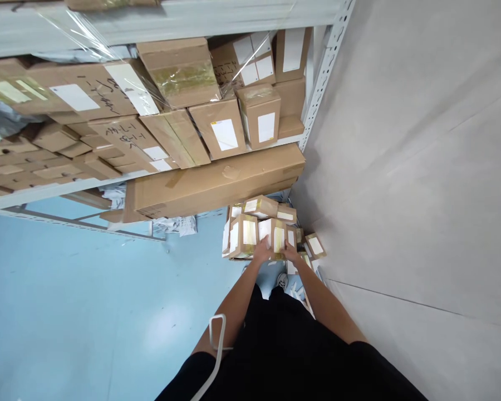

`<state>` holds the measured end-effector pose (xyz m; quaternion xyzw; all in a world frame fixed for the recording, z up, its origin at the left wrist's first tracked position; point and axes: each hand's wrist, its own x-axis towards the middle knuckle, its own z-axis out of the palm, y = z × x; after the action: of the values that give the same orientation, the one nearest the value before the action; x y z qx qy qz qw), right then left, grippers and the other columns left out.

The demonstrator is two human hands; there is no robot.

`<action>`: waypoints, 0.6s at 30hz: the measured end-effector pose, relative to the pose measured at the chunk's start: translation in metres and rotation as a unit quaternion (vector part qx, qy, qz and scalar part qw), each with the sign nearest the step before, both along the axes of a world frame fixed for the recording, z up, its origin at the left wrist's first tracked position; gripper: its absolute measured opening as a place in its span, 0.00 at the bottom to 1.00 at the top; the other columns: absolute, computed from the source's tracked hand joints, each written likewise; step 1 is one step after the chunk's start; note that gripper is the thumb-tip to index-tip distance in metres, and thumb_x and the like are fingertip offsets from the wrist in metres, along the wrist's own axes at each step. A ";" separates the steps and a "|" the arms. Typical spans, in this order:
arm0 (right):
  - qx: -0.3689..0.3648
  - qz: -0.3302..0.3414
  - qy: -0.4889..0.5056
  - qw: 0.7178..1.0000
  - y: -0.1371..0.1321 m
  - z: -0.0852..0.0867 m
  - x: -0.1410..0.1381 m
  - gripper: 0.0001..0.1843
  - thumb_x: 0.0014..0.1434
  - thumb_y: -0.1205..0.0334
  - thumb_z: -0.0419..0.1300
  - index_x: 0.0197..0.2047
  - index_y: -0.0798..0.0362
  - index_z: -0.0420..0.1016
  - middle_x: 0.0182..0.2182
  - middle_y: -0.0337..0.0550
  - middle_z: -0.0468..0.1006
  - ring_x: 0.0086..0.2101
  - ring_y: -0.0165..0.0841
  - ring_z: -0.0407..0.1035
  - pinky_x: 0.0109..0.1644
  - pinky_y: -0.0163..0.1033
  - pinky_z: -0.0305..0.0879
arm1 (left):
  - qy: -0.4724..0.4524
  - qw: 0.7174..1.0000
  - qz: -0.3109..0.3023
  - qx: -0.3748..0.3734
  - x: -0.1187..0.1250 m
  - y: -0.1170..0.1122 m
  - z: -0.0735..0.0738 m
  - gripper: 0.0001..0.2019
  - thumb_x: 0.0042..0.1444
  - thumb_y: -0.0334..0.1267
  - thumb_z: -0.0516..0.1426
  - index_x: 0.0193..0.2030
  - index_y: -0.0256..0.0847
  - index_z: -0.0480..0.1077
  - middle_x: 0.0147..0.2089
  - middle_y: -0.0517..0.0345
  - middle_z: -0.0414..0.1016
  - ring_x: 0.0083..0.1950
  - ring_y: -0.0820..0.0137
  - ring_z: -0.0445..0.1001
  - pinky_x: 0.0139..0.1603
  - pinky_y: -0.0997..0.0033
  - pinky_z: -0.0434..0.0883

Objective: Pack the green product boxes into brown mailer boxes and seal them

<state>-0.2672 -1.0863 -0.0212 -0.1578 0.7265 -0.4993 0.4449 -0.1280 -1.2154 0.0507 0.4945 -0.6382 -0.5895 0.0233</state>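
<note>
Low down by the wall, a small cardboard box [279,233] with a white label and yellowish tape sits between my hands. My left hand [263,249] is against its left side, fingers bent around the near edge. On the right side, my right hand [291,252] grips the same box, its fingertips partly hidden. Pressed close on the left stands another labelled box [249,229]. Behind them lies a flatter taped box [261,206], with a further labelled box [286,214] to its right.
A metal rack [323,83] full of cartons rises ahead and to the left. One long carton [221,181] lies under its lower shelf. The grey wall [409,167] bounds the right side. Blue floor [87,301] spreads left. A small box [315,245] leans near the wall.
</note>
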 end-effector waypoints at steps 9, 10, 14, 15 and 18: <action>-0.025 -0.053 -0.015 0.998 0.002 -0.011 -0.002 0.40 0.46 0.57 0.69 0.65 0.47 0.75 0.54 0.48 0.83 0.53 0.47 0.77 0.62 0.56 0.72 | -0.075 0.994 -0.068 -0.033 -0.009 0.000 -0.019 0.45 0.57 0.44 0.66 0.79 0.41 0.56 0.74 0.44 0.68 0.74 0.48 0.67 0.75 0.52 0.60; -0.023 -0.064 -0.002 0.998 0.006 -0.013 -0.005 0.41 0.46 0.58 0.68 0.66 0.48 0.74 0.56 0.49 0.82 0.53 0.46 0.77 0.61 0.56 0.73 | -0.072 0.994 -0.075 -0.034 -0.013 0.002 -0.022 0.45 0.57 0.43 0.66 0.80 0.42 0.55 0.73 0.45 0.69 0.73 0.49 0.68 0.74 0.52 0.61; -0.002 -0.124 0.063 0.990 0.037 -0.020 -0.026 0.44 0.48 0.60 0.63 0.71 0.50 0.69 0.61 0.51 0.79 0.52 0.44 0.77 0.60 0.52 0.74 | 0.000 0.996 -0.090 -0.025 -0.040 0.017 -0.034 0.46 0.56 0.39 0.67 0.80 0.45 0.56 0.74 0.48 0.67 0.73 0.49 0.68 0.74 0.51 0.63; 0.001 -0.131 0.083 0.988 0.045 -0.022 -0.032 0.45 0.48 0.60 0.62 0.71 0.50 0.68 0.62 0.51 0.78 0.53 0.43 0.77 0.61 0.52 0.74 | 0.017 0.996 -0.086 -0.016 -0.048 0.023 -0.038 0.46 0.55 0.38 0.67 0.79 0.45 0.57 0.75 0.48 0.67 0.74 0.49 0.67 0.74 0.51 0.63; 0.018 -0.125 0.131 0.983 0.064 -0.027 -0.049 0.45 0.49 0.60 0.61 0.72 0.49 0.67 0.64 0.50 0.75 0.54 0.42 0.76 0.63 0.52 0.72 | 0.048 0.996 -0.065 0.025 -0.069 0.036 -0.053 0.47 0.53 0.36 0.67 0.79 0.44 0.57 0.75 0.47 0.65 0.73 0.50 0.68 0.74 0.51 0.64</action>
<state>-0.3166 -1.0222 -0.0485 -0.1222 0.8016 -0.5125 0.2827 -0.1973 -1.1793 -0.0020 0.4234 -0.6528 -0.6282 0.0030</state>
